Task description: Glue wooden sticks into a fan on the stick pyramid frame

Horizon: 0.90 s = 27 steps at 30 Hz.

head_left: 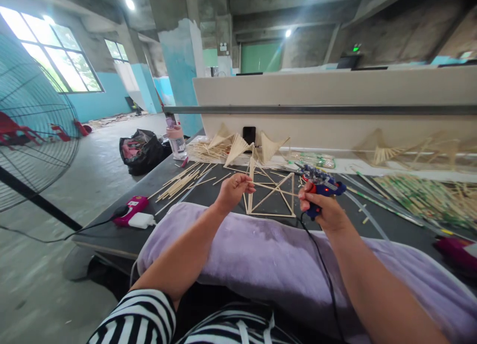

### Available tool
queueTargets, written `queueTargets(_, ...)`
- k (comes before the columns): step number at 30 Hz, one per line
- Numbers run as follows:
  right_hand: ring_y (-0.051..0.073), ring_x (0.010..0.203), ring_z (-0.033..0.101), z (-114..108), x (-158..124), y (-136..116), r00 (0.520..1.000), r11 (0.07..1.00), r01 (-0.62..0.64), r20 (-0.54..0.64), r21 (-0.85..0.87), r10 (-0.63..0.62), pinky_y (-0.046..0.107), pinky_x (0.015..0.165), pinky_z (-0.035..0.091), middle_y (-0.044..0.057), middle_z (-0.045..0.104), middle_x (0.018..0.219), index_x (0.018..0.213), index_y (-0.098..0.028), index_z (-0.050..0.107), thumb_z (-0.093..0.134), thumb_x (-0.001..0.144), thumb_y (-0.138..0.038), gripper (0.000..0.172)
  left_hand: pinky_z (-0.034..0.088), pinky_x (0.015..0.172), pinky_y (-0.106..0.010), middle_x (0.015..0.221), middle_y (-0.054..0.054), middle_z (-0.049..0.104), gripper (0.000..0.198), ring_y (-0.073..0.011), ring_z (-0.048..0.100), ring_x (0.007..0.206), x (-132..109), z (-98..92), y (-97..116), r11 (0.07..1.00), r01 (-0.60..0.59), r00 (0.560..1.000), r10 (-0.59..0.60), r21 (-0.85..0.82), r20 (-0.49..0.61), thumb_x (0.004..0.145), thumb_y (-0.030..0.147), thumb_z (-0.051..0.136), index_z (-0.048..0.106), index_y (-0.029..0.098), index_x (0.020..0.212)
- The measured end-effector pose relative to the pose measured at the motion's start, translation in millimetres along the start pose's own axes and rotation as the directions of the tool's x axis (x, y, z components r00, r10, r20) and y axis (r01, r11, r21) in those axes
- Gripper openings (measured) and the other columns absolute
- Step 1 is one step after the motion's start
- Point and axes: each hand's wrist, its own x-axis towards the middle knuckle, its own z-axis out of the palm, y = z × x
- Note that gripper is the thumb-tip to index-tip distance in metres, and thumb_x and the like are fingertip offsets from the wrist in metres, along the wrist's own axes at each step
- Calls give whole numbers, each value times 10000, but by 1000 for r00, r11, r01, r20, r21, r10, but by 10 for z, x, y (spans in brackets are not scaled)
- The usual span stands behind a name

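My left hand [233,192] is closed, its fingertips pinching one end of a thin wooden stick [276,189]. The stick stretches across to my right hand [323,207], whose fingertips meet its other end. My right hand is also wrapped round a blue hot glue gun [316,187] with a small red light and a black cord trailing down. Just beyond and below the stick, a frame of glued wooden sticks [271,214] rests on the dark table, with crossed pieces inside it. Which sticks of the frame touch the held one I cannot tell.
Loose wooden sticks [182,182] lie to the left, beside a pink power strip [136,210]. Fan-shaped stick pieces [238,150], a phone [249,134] and a bottle [176,142] stand farther back. Bundled sticks [421,195] are at right. A purple cloth [257,244] covers the near edge.
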Motion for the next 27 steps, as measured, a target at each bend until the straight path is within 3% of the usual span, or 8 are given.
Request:
queueTargets(5,79,420,462,-45,-12,-78,1000,1000,4,-23,21,-3,226,388,395,-18,579,650,774,-234,578,693,602,-228,207,512,567,-225,671,0,630,118,-105,629,557,28,-63,10,987,-30,1000,28,158,9,776,251,541,593,147,800)
queueTargets(12,57,366,411,-84,-38,-144,999,998,-30,45,61,27,210,353,360,-25,569,612,785,-226,579,705,594,-268,233,469,514,-213,624,20,591,203,-95,582,497,115,-291,95,982,-81,997,80,173,10,808,340,517,557,156,882)
queueTargets(15,68,376,451,-60,-29,-93,995,996,-78,70,39,75,210,361,376,-19,595,625,802,-214,580,709,608,-285,243,414,492,-201,558,33,555,211,-84,514,452,111,-348,159,931,-119,985,156,344,-79,828,364,497,588,175,810)
queueTargets(18,68,383,475,-27,-21,-67,991,995,-93,99,42,88,204,376,396,-18,613,636,821,-206,577,716,613,-293,265,397,560,-212,610,10,578,177,-101,509,527,97,-349,209,816,-167,948,286,553,-136,798,341,550,629,189,755)
queueTargets(20,70,382,479,-11,-15,-69,991,995,-91,105,47,86,205,378,405,-20,616,631,819,-204,574,721,608,-304,276,395,627,-220,699,-8,608,134,-118,514,605,71,-296,218,743,-242,935,350,624,-55,778,314,584,653,201,799)
queueTargets(23,69,381,482,-5,-8,-78,991,994,-87,109,64,80,200,378,410,-23,616,625,809,-203,571,722,609,-308,272,401,679,-228,788,-27,636,148,-137,545,691,-5,-131,173,704,-386,922,272,596,276,792,317,579,659,206,847)
queueTargets(25,65,385,488,-6,-5,-77,991,994,-78,115,77,68,192,381,411,-24,618,630,812,-201,574,717,619,-301,260,411,695,-227,838,-35,653,190,-145,575,745,-67,7,113,717,-443,848,141,538,511,810,331,559,651,204,918)
queueTargets(27,63,389,494,-5,-2,-71,991,994,-66,121,84,56,186,388,417,-24,621,634,817,-198,578,708,634,-296,244,415,700,-228,864,-39,660,213,-148,590,770,-117,128,55,730,-459,771,43,507,635,836,327,519,639,200,957)
